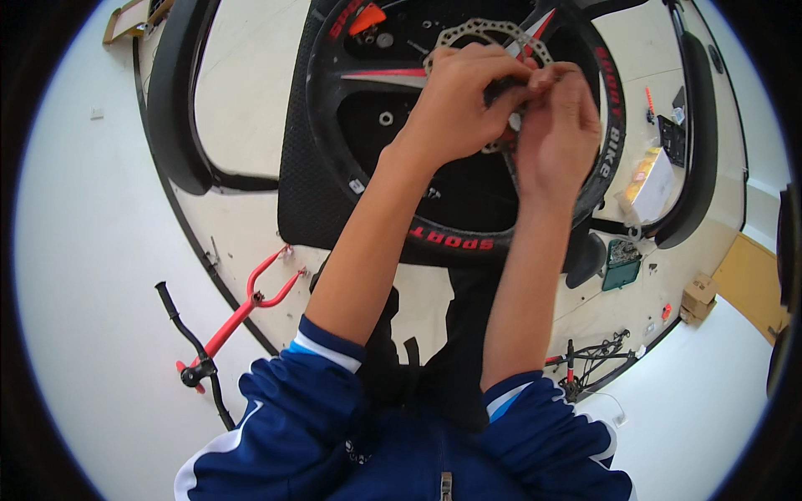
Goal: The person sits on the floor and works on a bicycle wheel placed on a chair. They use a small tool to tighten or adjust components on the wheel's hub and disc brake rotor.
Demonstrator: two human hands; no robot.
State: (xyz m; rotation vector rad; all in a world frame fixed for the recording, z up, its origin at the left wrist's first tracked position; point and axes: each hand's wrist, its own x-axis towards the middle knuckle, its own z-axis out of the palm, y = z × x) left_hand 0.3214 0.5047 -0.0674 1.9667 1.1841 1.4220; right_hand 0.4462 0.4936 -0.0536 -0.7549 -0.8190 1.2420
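i can't tell whether the left hand [468,96] or right hand [561,129] has its grip pinching anything; a slip could jolt the brake disc [499,27].

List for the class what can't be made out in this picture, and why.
Head view: anything that the left hand and right hand may pinch, hidden by the hands themselves.
Head view: the middle of the brake disc, mostly covered by the hands.
Head view: the far rim of the wheel, cut off by the upper edge.
Head view: the green box's contents, too small.
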